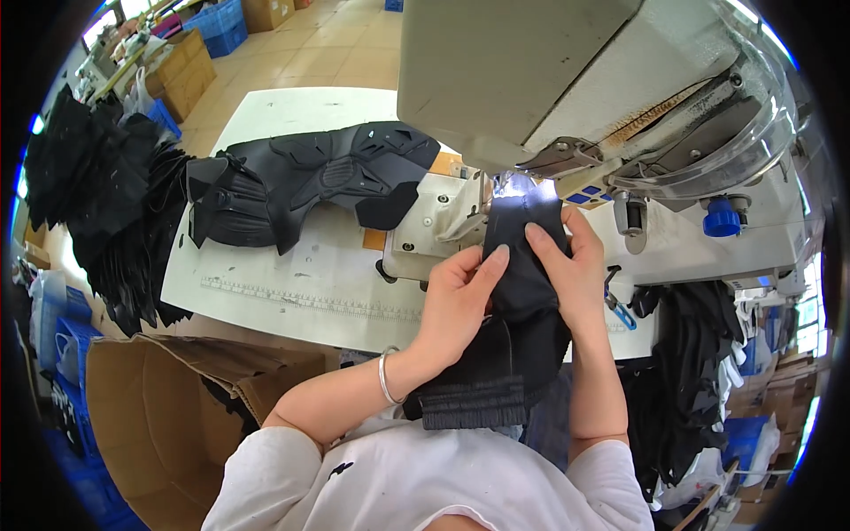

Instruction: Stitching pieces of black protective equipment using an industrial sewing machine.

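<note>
A piece of black fabric [524, 292] runs from my lap up to the lit needle area of a sewing machine [496, 80]. My left hand [462, 296] pinches its left edge between thumb and fingers. On the other edge, my right hand [574, 265] grips it with the thumb on top and the fingers partly hidden behind. The fabric's lower end has a gathered, elastic-looking band [474, 404] hanging near my lap. Left of the machine bed, a dark moulded panel with ribbed parts [310, 181] lies on the white table.
The white table [266, 274] carries a printed ruler strip. Black pieces are heaped at the far left [115, 195]. An opened cardboard box [150, 425] stands at the lower left. Blue-handled snips [622, 310] lie right of my right hand, and black garments [686, 372] hang beyond.
</note>
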The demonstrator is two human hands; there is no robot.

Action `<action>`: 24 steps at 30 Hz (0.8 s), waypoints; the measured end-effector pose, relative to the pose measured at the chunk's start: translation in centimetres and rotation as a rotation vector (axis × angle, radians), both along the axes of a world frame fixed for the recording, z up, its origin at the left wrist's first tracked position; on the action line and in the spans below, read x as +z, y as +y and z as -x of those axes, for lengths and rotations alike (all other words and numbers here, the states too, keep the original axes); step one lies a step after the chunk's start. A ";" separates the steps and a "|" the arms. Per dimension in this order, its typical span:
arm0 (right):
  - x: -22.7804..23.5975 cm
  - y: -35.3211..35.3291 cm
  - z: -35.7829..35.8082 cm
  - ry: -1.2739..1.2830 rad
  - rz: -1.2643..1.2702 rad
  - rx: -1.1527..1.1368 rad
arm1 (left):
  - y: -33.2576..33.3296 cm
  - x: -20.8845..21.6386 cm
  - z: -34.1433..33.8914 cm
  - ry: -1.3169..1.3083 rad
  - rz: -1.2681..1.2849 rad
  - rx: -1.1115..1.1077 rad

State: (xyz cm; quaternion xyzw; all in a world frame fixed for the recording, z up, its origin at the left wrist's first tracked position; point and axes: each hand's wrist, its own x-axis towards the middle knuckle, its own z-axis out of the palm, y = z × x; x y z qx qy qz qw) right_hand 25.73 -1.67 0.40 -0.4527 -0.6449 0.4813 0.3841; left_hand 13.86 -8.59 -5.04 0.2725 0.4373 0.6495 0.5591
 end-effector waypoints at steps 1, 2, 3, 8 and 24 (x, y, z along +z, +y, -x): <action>0.0 0.2 0.1 -0.022 -0.024 -0.050 | 0.4 0.1 0.2 -0.044 0.029 -0.024; -0.1 0.4 0.3 -0.043 -0.048 -0.099 | 0.7 0.3 0.4 -0.088 0.058 -0.048; -0.5 1.2 0.0 -0.132 -0.067 -0.103 | 0.9 0.6 0.8 -0.087 0.072 -0.068; -0.5 1.9 -0.3 -0.056 0.015 -0.063 | 2.3 0.0 4.0 0.190 -0.087 -0.126; -1.7 1.2 0.4 -0.052 -0.231 0.000 | 16.4 0.1 24.1 1.425 -0.262 -0.555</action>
